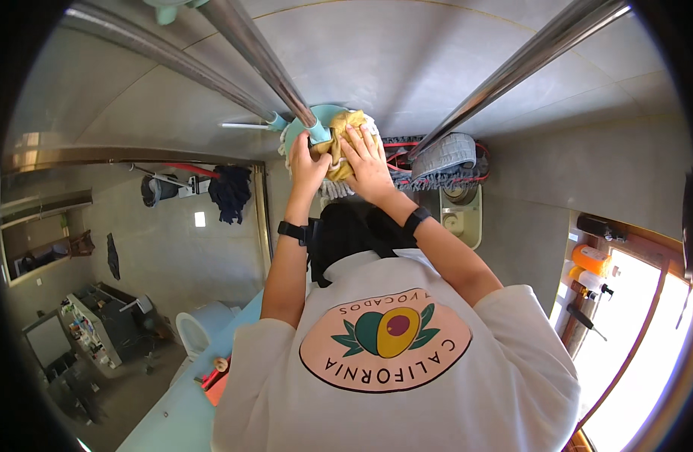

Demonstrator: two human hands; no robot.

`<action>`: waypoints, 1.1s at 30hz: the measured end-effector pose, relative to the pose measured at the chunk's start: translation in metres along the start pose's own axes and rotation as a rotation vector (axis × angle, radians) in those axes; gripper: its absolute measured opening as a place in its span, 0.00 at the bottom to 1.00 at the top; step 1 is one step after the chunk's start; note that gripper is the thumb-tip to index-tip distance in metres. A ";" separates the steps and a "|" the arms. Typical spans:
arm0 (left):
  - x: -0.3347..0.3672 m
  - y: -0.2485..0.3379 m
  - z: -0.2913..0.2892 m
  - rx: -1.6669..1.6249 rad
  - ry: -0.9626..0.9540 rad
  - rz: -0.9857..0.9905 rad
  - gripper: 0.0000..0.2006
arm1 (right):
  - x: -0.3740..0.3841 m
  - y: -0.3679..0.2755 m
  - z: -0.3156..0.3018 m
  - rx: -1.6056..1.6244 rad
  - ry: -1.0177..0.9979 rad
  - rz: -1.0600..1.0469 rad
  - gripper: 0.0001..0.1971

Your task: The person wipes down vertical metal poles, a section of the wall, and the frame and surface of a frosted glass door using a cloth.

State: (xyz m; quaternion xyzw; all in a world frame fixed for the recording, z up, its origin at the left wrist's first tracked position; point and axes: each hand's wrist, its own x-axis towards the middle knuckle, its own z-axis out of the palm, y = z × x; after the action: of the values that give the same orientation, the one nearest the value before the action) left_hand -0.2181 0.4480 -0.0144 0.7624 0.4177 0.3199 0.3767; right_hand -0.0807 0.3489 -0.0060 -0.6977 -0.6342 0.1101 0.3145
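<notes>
A crumpled yellow cloth (354, 119) lies against the round teal head of a mop (325, 113), whose white strings hang around the rim. My left hand (309, 169) curls at the cloth's left edge, beside the teal joint of the metal pole. Its thumb points across toward the cloth, and part of its grip is hidden. On the cloth's right side, my right hand (369, 167) lies with its fingers stretched out and a little apart, pressing on the fabric. Both wrists wear black bands.
To the right stands a grey flat mop (444, 162) with a metal pole (512, 71). Beyond it is a pale basin (471, 220). Bottles, one an orange bottle (591, 260), line the bright window. A toilet (195, 331) and a light-blue surface (162, 410) are at left.
</notes>
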 end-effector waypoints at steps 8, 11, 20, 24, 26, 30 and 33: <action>0.012 0.021 0.011 0.010 0.088 -0.019 0.17 | 0.050 0.018 0.000 -0.115 0.013 -0.032 0.27; 0.019 0.019 0.018 0.138 0.153 0.010 0.12 | 0.048 0.016 -0.001 -0.083 0.020 -0.021 0.25; 0.024 0.020 0.043 0.089 0.326 -0.018 0.12 | 0.022 0.024 -0.019 -0.145 -0.072 -0.105 0.23; 0.028 0.015 0.044 0.005 0.323 -0.021 0.10 | 0.068 0.024 -0.010 -0.167 -0.080 -0.123 0.18; 0.029 0.018 0.043 0.009 0.339 -0.050 0.11 | 0.072 0.023 -0.010 -0.185 -0.100 -0.149 0.17; 0.029 0.031 0.037 -0.014 0.331 -0.037 0.10 | 0.047 0.023 -0.017 -0.217 -0.087 -0.116 0.19; 0.025 0.026 0.036 0.145 0.358 0.075 0.09 | 0.013 0.014 -0.027 -0.194 -0.139 -0.126 0.24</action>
State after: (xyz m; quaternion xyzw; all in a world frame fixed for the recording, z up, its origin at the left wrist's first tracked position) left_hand -0.1678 0.4498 -0.0068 0.7336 0.4713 0.4331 0.2285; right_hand -0.0522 0.3537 0.0099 -0.6743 -0.7047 0.0764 0.2072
